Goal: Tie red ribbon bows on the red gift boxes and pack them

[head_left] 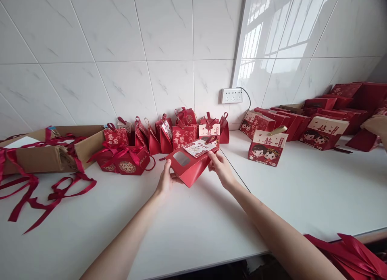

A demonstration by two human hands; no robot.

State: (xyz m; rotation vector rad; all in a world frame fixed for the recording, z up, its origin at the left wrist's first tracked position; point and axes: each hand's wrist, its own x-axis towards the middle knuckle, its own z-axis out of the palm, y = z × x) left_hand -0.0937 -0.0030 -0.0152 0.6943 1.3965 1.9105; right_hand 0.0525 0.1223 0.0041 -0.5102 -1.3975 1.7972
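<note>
A red folded gift box (193, 173) with a small clear window is tilted above the white table, held between both hands. My left hand (165, 179) grips its left end, thumb on top and fingers beneath. My right hand (220, 167) pinches the right end, near a printed white tag (198, 148) that lies on the box's upper face. Just behind it stand several finished-looking red gift boxes with ribbon loops, among them a box with gold lettering (185, 136). Left of my left hand sits a wider red box with a ribbon bow (128, 163).
On the left, an open cardboard box (39, 161) holds ribbons, with loose dark red ribbon (57, 195) trailing over the table (169, 231). A cartoon-couple box (267, 149) stands to the right, before several stacked red boxes (347, 106). A power socket (232, 96) is on the tiled wall.
</note>
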